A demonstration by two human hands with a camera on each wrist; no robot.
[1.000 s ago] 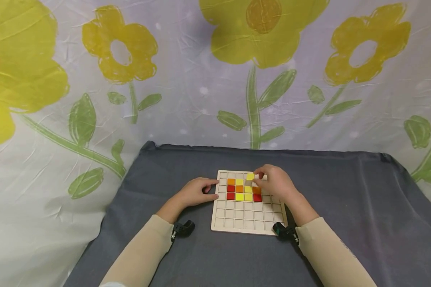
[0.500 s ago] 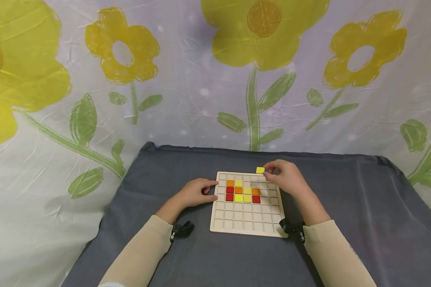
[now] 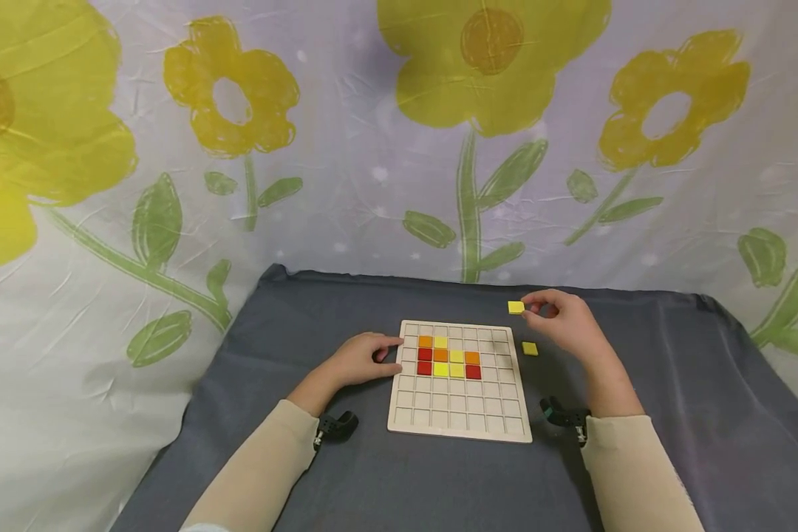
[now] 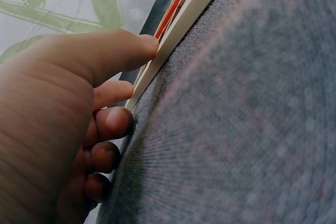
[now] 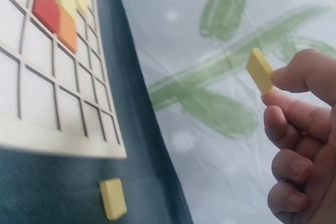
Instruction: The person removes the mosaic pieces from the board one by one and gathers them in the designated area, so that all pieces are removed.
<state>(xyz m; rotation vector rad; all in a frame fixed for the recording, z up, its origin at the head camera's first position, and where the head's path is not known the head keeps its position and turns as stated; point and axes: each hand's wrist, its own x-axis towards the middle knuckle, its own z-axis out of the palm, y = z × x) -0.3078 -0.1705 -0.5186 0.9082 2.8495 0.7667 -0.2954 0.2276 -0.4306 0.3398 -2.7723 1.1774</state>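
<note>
My right hand (image 3: 567, 324) pinches a yellow square tile (image 3: 516, 307) between thumb and finger, above the cloth just past the board's far right corner. The same yellow tile (image 5: 259, 72) shows edge-on in the right wrist view. A second yellow tile (image 3: 530, 349) lies on the cloth beside the board's right edge. The wooden grid board (image 3: 459, 425) holds red, orange and yellow tiles in its upper left cells. My left hand (image 3: 359, 360) rests at the board's left edge, thumb and forefinger touching the rim; its other fingers curl loosely in the left wrist view.
A dark grey cloth (image 3: 406, 488) covers the table. Behind it hangs a pale curtain (image 3: 352, 185) printed with yellow flowers and green stems. Each wrist wears a black strap device, such as the left wrist device (image 3: 337, 426).
My right hand has moved right, off the board, carrying a yellow tile from its upper cells out over the cloth. The loose yellow tile beside the board is now uncovered. My left hand stays put.
</note>
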